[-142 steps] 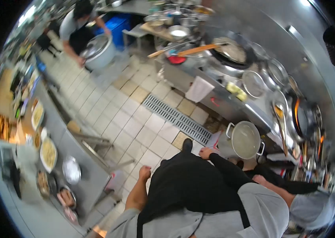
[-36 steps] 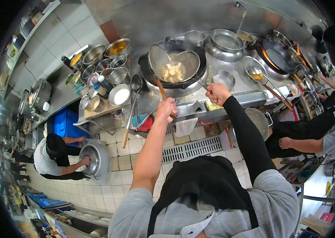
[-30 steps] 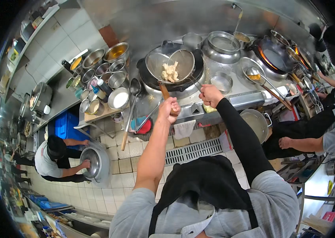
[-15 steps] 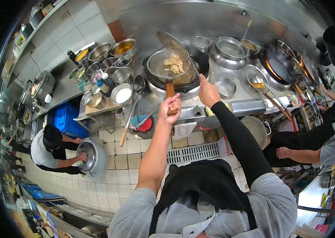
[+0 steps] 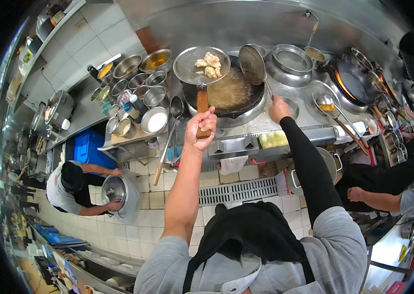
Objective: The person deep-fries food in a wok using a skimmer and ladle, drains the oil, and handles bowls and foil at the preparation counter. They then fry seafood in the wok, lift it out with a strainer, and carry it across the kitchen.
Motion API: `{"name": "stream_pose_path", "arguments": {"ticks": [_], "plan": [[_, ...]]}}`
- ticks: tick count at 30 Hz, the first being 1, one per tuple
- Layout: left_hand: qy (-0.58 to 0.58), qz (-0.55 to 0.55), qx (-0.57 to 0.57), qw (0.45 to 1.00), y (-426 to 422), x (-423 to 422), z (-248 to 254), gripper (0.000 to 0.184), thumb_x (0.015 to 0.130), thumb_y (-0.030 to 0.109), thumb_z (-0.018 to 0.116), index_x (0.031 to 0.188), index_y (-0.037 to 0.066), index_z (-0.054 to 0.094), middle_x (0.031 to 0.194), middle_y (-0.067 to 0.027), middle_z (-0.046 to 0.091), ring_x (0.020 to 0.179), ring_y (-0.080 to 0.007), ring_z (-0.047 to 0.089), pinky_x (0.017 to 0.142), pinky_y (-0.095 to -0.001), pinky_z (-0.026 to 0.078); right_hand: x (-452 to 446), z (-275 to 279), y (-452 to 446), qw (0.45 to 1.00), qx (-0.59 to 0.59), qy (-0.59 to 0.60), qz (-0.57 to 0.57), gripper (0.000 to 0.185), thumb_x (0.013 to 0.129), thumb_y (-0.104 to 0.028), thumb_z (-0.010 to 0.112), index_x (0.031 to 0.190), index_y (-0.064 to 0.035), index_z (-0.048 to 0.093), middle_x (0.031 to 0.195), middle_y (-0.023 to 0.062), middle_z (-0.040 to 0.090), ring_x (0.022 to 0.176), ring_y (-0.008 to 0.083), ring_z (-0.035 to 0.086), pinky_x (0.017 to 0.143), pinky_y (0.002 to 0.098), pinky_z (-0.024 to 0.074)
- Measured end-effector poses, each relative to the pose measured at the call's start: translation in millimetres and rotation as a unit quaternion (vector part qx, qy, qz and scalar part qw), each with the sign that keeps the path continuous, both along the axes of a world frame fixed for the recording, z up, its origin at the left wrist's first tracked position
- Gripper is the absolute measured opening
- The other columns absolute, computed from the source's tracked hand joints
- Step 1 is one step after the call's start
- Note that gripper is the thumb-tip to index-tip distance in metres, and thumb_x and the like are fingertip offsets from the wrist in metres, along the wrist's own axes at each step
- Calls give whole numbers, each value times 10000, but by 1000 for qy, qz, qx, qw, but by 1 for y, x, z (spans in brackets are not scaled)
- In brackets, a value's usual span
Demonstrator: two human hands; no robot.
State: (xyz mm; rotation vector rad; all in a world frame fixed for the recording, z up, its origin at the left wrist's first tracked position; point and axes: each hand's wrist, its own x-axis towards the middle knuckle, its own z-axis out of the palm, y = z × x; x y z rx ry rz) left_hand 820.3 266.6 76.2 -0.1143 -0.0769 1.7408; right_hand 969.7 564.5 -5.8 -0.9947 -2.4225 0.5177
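Note:
My left hand is wrapped round the wooden handle of a wide mesh strainer. Several pale, battered-looking pieces of food lie in the strainer, which is held above the left rim of a black wok. Brownish, bubbling liquid fills the wok. My right hand grips the thin metal handle of a large round-headed ladle. The ladle's head is raised on edge over the wok's right side, its bowl dark and wet.
Metal bowls of ingredients crowd the left counter. Another ladle leans beside the wok. To the right are a lidded pot, a strainer with food and another wok. Co-workers stand left and right.
The strainer has lifted up and left from over the wok, carrying the food. My right hand and the ladle have swung right, uncovering the liquid. The left co-worker's hands have shifted around a pot lid.

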Motion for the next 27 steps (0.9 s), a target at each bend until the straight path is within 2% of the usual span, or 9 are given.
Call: {"name": "stream_pose_path", "arguments": {"ticks": [2, 3, 5, 9, 12, 13, 16, 23, 27], "plan": [[3, -1, 9, 1000, 1, -2, 9, 200, 881, -32, 478, 1079, -62, 476, 668, 4, 370, 496, -50, 351, 445, -196, 319, -11, -27, 7, 1000, 14, 16, 12, 236, 850, -146, 479, 1040, -35, 565, 779, 254, 633, 708, 420, 634, 623, 527, 492], [12, 3, 9, 1000, 2, -1, 15, 204, 881, -31, 474, 1082, -65, 470, 676, 2, 372, 497, -51, 355, 444, -199, 324, -15, -34, 9, 987, -150, 51, 32, 202, 867, -179, 469, 999, -61, 566, 730, 216, 613, 624, 373, 606, 541, 502, 460], [15, 3, 10, 1000, 3, -1, 20, 200, 884, -28, 469, 1080, -70, 472, 680, 0, 375, 497, -51, 358, 445, -201, 329, -20, -40, 8, 876, -462, 115, 68, 178, 901, -244, 449, 916, -112, 569, 633, 139, 574, 454, 279, 549, 377, 451, 394], [17, 1, 12, 1000, 2, 0, 29, 200, 891, -21, 457, 1080, -83, 475, 684, -4, 378, 497, -52, 362, 447, -204, 335, -34, -51, -1, 714, -667, 185, 103, 116, 904, -266, 460, 916, -177, 533, 587, 47, 469, 366, 155, 378, 320, 323, 246], [17, 1, 19, 1000, -3, 1, 29, 206, 893, -18, 454, 1084, -91, 479, 685, -5, 379, 500, -53, 363, 448, -202, 337, -36, -53, -7, 545, -793, 233, 144, 133, 866, -126, 499, 995, -158, 496, 609, 41, 442, 384, 172, 388, 326, 324, 256], [19, 4, 16, 1000, -5, 2, 29, 207, 893, -18, 456, 1085, -93, 478, 681, -4, 379, 500, -52, 363, 448, -201, 336, -33, -39, -22, 649, -728, 197, 102, 136, 894, -197, 491, 1030, -201, 482, 646, 45, 469, 432, 151, 398, 352, 301, 244], [23, 12, 8, 1000, -12, 2, 26, 210, 890, -20, 461, 1084, -99, 478, 669, -1, 378, 501, -51, 365, 446, -199, 335, -31, -57, -25, 650, -729, 180, 117, 212, 912, -203, 481, 1121, -202, 444, 665, 42, 469, 461, 149, 414, 355, 302, 242], [28, 36, -11, 999, -28, 7, 17, 205, 880, -28, 473, 1067, -109, 481, 655, 2, 374, 506, -46, 366, 437, -195, 334, 9, 16, -70, 699, -698, 122, 100, 467, 920, -96, 408, 1373, -91, 296, 624, 3, 427, 412, 78, 279, 349, 252, 219], [18, 34, 2, 999, -31, 9, 11, 210, 879, -25, 477, 1070, -112, 476, 664, -1, 375, 504, -46, 362, 435, -194, 331, 31, 25, -70, 692, -703, 115, 117, 482, 922, -88, 401, 1390, -80, 283, 625, -5, 431, 383, 68, 259, 335, 242, 216]]}}
